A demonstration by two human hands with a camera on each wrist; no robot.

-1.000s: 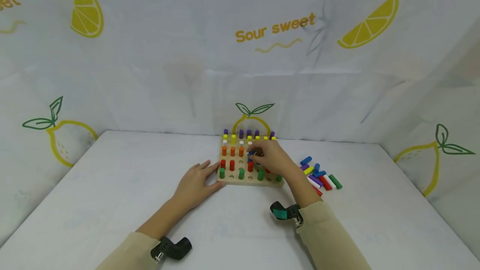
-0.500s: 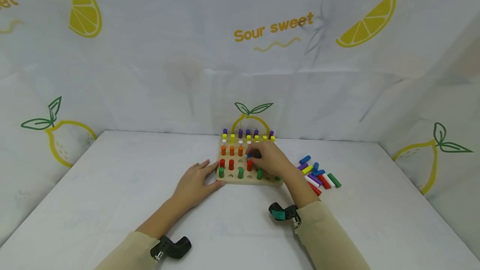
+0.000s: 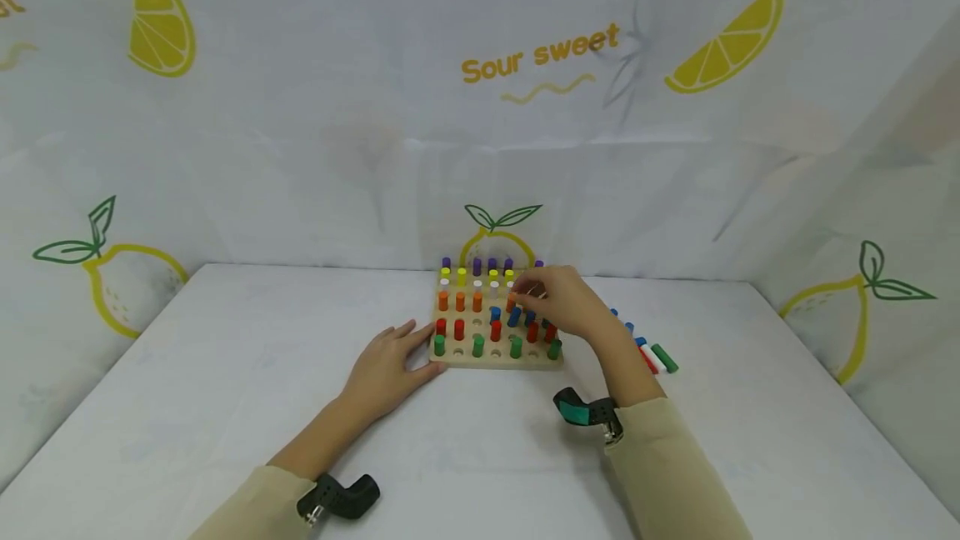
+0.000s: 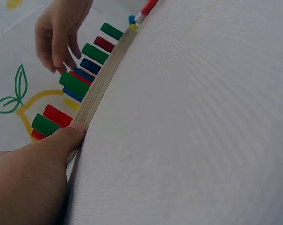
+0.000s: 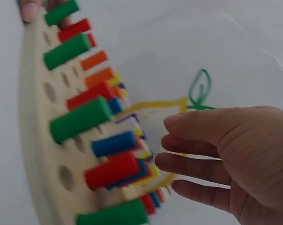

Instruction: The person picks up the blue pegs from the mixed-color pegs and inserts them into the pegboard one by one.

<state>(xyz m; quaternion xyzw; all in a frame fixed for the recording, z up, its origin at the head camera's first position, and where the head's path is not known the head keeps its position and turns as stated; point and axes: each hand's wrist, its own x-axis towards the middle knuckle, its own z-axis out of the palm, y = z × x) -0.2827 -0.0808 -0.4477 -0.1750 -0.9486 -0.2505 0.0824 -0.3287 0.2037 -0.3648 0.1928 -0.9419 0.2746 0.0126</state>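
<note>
A wooden pegboard [image 3: 495, 363] with coloured pegs standing in rows lies in the middle of the table. My left hand [image 3: 386, 369] rests at its near left corner, the thumb against the front edge and fingers along the left side. Over the right part of the board hovers my right hand [image 3: 566, 298]. The right wrist view shows its thumb and fingers apart, holding nothing. Below its fingertips a blue peg [image 3: 514, 317] leans slightly in the blue row, beside another blue peg [image 3: 495, 315]. My right hand covers part of the back right rows.
Loose pegs lie right of the board, partly behind my right forearm; a green peg [image 3: 664, 358] and a white peg [image 3: 653, 358] show. A white cloth backdrop [image 3: 300, 190] with lemon prints rises behind the table. Several holes in the front row have no peg.
My right hand has let go of a blue peg and moved to the right, uncovering the blue row. My left hand stays at the board's corner.
</note>
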